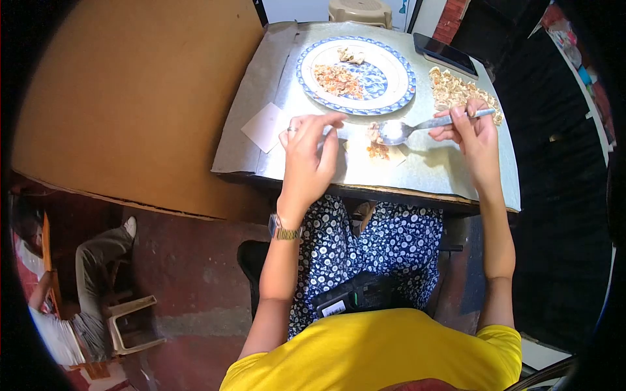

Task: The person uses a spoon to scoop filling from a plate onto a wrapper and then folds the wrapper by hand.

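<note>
My right hand [473, 127] is closed around the handle of a metal spoon [396, 133], its bowl pointing left above the table. A pale, lumpy bit of food [373, 132] sits at the spoon's tip. Under it lies a thin square wrapper [395, 158] with a small heap of orange filling [378, 152]. My left hand [312, 144] is left of the spoon, fingers bent; a thin, pale, glare-washed object seems to run from its fingertips toward the food. Beyond both hands, a blue-and-white oval plate [409, 91] holds orange chopped filling [338, 81] and a pale clump [351, 55].
Another pale wrapper [266, 127] lies left of my left hand. Many folded, pale pieces [456, 91] are spread at the right, near a dark phone [445, 53]. A plastic stool [360, 12] stands behind the table. At lower left, a seated person's leg [98, 260] shows.
</note>
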A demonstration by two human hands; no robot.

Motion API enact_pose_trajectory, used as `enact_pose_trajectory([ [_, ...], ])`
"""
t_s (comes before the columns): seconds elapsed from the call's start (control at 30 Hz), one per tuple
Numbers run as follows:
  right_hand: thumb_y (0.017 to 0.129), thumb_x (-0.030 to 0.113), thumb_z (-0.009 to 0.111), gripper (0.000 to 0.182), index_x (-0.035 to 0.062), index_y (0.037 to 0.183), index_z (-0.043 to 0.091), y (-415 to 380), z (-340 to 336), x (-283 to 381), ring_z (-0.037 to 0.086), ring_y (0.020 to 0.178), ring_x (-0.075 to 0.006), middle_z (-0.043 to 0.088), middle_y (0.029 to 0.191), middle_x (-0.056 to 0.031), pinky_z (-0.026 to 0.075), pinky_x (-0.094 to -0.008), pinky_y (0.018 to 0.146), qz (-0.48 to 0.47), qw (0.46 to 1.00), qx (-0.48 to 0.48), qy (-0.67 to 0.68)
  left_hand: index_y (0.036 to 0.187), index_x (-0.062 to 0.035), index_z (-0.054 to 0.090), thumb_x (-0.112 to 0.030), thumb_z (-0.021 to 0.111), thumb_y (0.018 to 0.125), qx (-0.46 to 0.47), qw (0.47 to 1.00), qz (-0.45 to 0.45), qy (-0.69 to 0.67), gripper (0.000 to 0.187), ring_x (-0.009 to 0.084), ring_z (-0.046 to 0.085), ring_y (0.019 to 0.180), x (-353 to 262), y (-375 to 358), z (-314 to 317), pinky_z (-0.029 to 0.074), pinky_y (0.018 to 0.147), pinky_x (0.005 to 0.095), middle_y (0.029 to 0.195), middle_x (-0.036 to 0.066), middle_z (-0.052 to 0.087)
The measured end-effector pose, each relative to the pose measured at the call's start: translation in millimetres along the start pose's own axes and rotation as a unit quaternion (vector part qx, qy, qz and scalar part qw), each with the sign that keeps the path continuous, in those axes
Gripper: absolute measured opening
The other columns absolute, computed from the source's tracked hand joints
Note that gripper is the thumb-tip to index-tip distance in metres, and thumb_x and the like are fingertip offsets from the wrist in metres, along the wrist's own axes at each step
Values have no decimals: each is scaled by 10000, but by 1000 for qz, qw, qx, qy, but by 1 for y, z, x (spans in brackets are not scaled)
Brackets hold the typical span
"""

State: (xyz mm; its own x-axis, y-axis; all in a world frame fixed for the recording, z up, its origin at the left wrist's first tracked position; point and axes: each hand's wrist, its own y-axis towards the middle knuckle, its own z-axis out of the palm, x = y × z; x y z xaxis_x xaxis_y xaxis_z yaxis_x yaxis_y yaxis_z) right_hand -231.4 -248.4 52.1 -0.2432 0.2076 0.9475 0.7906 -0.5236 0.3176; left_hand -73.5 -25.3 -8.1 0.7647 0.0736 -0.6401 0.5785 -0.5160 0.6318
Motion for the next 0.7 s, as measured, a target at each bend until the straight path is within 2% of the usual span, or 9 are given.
enact_pose_trajectory([
  [0.07, 1033, 96, 482, 145, 77, 1001, 341, -10, 8, 1, 707, 814, -226, 644, 981, -201, 584, -269, 710, -14, 1000, 10, -26, 1164, -100, 641, -69, 556, 879, 35, 999, 27, 31, 299, 235, 560, 1015, -6, -11, -1, 311, 909, 412, 999, 40, 695],
  [0.1, 1032, 92, 482, 146, 72, 1006, 340, -13, 12, 0, 705, 807, -220, 642, 971, -195, 582, -266, 709, -29, 999, 22, -36, 1229, -96, 610, -56, 558, 867, 57, 997, 32, 38, 367, 238, 562, 1045, -10, -14, 0, 302, 937, 431, 1037, 46, 697],
  [0.2, 1019, 56, 497, 139, 48, 990, 361, -25, 24, 1, 695, 781, -185, 629, 947, -167, 570, -259, 702, -77, 993, 42, -80, 1316, -98, 550, -49, 537, 886, 57, 997, 21, 49, 433, 219, 552, 1111, -24, -22, 6, 261, 993, 413, 1104, 5, 723],
  [0.23, 1016, 47, 499, 137, 43, 981, 367, -27, 27, 2, 695, 779, -179, 626, 945, -161, 568, -259, 700, -90, 988, 48, -112, 1396, -95, 462, -47, 535, 886, 81, 994, 34, 68, 517, 221, 538, 1145, -23, -25, 6, 244, 1008, 429, 1194, 5, 701],
  [0.4, 999, 32, 536, 134, 20, 968, 406, -34, 43, 20, 709, 812, -172, 611, 903, -115, 567, -270, 682, -131, 967, 69, -209, 1413, -104, 451, -58, 533, 896, 99, 990, 37, 98, 525, 220, 543, 1162, -24, -28, 10, 249, 1014, 441, 1255, -3, 674],
  [0.6, 995, 37, 550, 143, 12, 970, 411, -35, 38, 37, 713, 813, -172, 623, 914, -130, 567, -266, 704, -106, 965, 52, -235, 1421, -106, 448, -69, 532, 905, 109, 989, 30, 94, 525, 217, 540, 1190, -25, -28, 7, 248, 1025, 441, 1260, 11, 670],
  [0.7, 991, 24, 549, 152, 19, 944, 405, -36, 35, 36, 715, 824, -183, 634, 932, -142, 569, -262, 712, -132, 968, 30, -210, 1417, -107, 451, -80, 532, 913, 94, 993, 26, 68, 511, 211, 538, 1200, -26, -28, 3, 241, 1035, 439, 1251, 31, 671],
])
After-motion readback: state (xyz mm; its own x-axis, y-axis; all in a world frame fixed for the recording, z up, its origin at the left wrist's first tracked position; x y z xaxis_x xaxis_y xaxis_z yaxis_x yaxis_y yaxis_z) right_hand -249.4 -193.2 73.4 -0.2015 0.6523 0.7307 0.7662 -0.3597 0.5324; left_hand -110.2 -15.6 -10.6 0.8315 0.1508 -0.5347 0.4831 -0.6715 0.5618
